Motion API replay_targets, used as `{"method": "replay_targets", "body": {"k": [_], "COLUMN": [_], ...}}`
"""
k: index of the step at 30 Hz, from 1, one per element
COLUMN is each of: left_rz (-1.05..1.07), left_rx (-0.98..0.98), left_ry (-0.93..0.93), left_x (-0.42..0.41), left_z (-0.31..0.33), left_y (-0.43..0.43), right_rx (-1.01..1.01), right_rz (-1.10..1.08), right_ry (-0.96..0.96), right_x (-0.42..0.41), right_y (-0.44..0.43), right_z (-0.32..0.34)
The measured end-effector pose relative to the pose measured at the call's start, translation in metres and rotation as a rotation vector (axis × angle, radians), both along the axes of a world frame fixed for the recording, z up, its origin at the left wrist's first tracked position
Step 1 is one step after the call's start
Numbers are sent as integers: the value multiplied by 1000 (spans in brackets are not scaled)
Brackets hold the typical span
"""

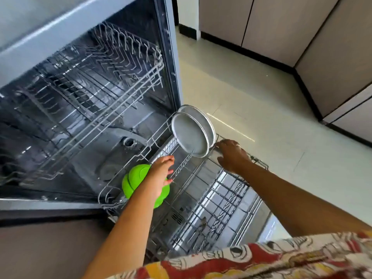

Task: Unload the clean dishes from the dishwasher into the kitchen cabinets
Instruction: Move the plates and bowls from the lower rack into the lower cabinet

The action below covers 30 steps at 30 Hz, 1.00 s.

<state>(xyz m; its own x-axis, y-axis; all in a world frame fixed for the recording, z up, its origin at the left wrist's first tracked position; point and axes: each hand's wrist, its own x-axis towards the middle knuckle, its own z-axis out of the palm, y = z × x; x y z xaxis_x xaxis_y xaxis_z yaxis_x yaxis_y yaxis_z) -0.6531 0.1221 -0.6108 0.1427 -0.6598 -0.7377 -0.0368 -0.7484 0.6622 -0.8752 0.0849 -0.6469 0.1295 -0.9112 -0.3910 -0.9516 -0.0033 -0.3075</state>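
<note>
Left hand (161, 174) reaches over the green plates (133, 179) with fingers spread, gripping nothing. Right hand (231, 155) is open, fingers on the far rim of the lower rack (237, 200) — beside two steel plates (191, 133) standing tilted in it. The rack rests pulled out over the dishwasher door; pale floor (251, 93) and cabinets (281, 27) lie beyond.

Matt steel plates (191, 135), glossy green plastic plates (138, 174), shiny wire rack (231, 200), glossy floor tiles (261, 101).

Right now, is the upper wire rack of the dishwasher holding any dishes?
No, the upper wire rack shows only bare metal tines, while the two round grey metal plates stand in the pulled-out lower rack.
</note>
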Motion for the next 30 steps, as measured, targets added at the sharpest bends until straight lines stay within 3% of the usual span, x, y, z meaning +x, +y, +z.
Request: {"method": "replay_targets", "body": {"k": [11,16,21,30], "left_rz": [-84,-28,-21,5], "left_rx": [-14,19,12,77], "left_ry": [-72,-212,-463,-467], "left_x": [-84,-113,-123,-128], "left_z": [-50,-76,-77,-83], "left_y": [-102,-118,-121,-156], "right_rx": [172,125,45,33], "right_rz": [97,213,325,365], "right_ry": [-72,-201,-163,-217], "right_x": [3,7,8,-7], "right_y": [-101,-97,-92,-94], "right_z": [-39,-58,-75,-56]}}
